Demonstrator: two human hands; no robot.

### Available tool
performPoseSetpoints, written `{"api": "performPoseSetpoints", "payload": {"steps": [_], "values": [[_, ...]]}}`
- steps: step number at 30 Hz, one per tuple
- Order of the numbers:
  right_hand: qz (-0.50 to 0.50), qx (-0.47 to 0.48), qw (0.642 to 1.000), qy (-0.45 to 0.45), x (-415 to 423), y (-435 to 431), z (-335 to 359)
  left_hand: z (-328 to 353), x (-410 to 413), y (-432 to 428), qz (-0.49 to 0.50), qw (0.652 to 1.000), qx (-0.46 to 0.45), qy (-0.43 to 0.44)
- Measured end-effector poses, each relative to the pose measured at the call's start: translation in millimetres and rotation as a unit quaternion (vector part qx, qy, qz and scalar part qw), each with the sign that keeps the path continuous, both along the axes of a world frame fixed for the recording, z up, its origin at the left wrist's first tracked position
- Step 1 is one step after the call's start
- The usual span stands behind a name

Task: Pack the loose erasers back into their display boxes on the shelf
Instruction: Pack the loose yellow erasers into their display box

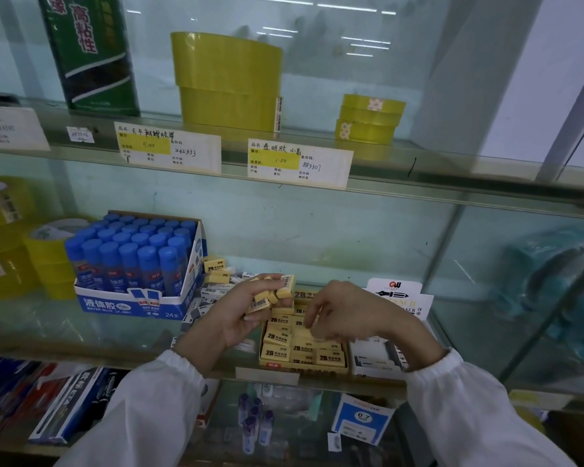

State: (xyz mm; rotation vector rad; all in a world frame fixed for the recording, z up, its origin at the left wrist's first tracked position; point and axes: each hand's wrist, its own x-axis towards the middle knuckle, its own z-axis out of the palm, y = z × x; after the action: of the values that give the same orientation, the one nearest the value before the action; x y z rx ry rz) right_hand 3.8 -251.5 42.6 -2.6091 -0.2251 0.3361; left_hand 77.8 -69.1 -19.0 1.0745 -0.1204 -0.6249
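Observation:
My left hand (240, 315) holds a bunch of yellow 2B erasers (272, 293) just above the yellow display box (302, 365) on the glass shelf. That box holds several rows of yellow erasers. My right hand (344, 311) reaches down into the box, fingertips pinching one eraser (312, 333) among the packed rows. Loose yellow erasers (214, 267) and white-sleeved erasers (209, 294) lie behind and left of the box. A white display box (375, 360) with white erasers stands to the right, partly hidden by my right wrist.
A box of blue-capped glue bottles (139, 264) stands left of the erasers. Yellow tape rolls (230, 82) sit on the upper glass shelf, more at the far left (7, 244). Bagged teal goods (560, 284) lie at right. The shelf below holds pens and refills.

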Motion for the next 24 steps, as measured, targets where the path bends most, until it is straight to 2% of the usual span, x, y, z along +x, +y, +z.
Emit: {"api": "performPoseSetpoints", "payload": {"steps": [4, 9, 12, 16, 24], "values": [[-0.048, 0.117, 0.992, 0.021, 6, -7, -8, -1, 0, 1, -0.003, 1.0, -0.001, 0.001], [-0.058, 0.166, 0.983, 0.054, 8, -8, -16, -1, -1, 1, -0.001, 1.0, 0.002, -0.001], [-0.034, 0.141, 0.988, 0.045, 8, -5, -18, 0, -1, 0, -0.003, 1.0, 0.006, -0.006], [0.034, 0.04, 0.999, -0.003, 11, -6, -24, 2, -2, 0, -0.002, 1.0, 0.008, -0.003], [0.093, 0.018, 0.995, -0.003, 9, -4, -22, 2, -2, 0, 0.004, 1.0, 0.01, -0.003]]}}
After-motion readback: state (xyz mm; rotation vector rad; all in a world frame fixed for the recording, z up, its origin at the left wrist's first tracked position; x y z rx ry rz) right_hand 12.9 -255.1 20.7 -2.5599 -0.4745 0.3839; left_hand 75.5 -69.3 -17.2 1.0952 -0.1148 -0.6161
